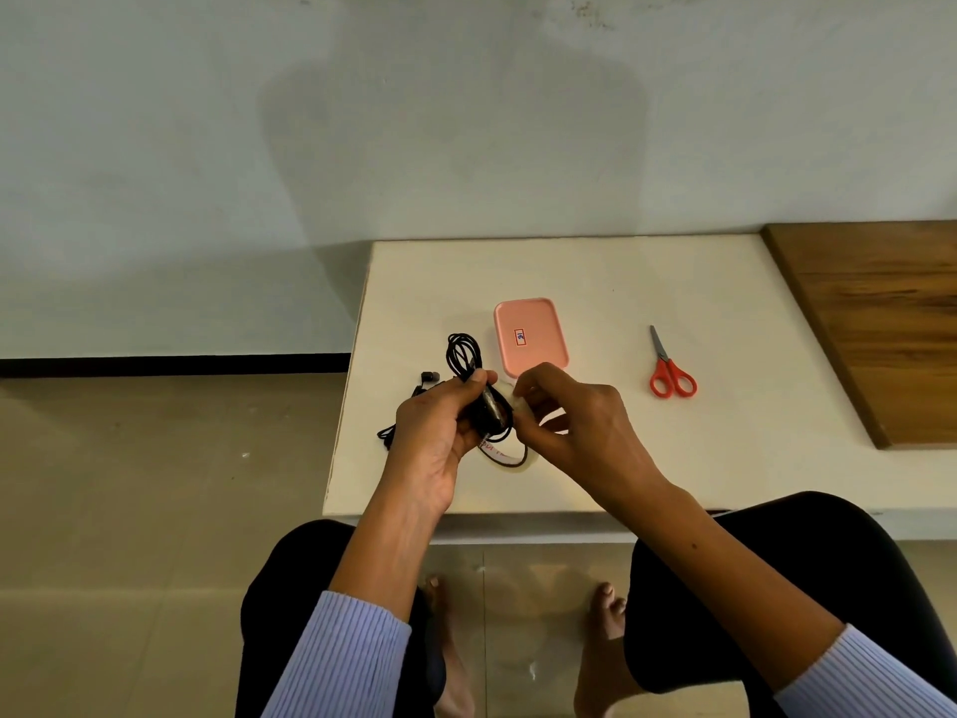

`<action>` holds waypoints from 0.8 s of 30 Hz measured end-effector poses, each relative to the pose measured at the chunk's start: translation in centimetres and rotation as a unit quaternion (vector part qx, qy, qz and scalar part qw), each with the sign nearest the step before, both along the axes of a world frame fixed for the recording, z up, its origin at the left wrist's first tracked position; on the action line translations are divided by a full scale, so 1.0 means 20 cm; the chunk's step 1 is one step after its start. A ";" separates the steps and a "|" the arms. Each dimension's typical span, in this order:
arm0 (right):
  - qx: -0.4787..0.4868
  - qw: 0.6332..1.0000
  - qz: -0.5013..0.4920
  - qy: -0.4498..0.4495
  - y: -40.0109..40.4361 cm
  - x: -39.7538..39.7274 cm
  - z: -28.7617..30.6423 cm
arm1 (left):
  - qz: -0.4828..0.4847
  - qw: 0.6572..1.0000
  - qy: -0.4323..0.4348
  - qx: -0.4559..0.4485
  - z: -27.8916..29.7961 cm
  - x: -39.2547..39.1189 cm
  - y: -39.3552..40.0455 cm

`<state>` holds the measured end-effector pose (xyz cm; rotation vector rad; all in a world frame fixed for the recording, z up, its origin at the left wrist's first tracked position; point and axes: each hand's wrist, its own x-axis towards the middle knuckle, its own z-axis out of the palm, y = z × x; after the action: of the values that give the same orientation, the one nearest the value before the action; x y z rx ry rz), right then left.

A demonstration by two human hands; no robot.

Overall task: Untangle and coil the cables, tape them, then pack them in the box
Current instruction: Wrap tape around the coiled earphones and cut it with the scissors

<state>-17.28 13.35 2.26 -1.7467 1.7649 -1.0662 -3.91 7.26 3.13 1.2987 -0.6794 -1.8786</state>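
I'm seeing the black cable [464, 357] coiled, its loops sticking up beyond the left hand [440, 432], which is gripping the bundle's middle. The right hand [569, 414] is pinching tape [510, 461] against it. Taping looks underway; the pink box [529, 334] is sitting closed just behind, packing still undone.

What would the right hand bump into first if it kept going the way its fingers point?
Probably the coiled cable that the left hand grips: the right hand points leftward at it, pinching tape. Depth is hard to judge from one view.
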 end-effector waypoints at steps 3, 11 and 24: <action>-0.009 1.000 0.000 0.002 0.00 0.00 0.00 | 0.003 1.000 0.008 0.002 0.00 0.00 0.00; -0.031 1.000 0.002 0.007 0.00 -0.01 0.01 | 0.010 1.000 0.018 0.012 0.00 0.00 0.00; -0.053 0.999 -0.006 -0.009 0.02 0.00 -0.01 | 0.009 0.999 0.039 0.027 0.01 0.01 -0.01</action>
<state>-17.21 13.69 1.99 -1.7843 1.7402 -1.1963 -3.67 7.12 3.36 1.2536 -0.5782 -1.9358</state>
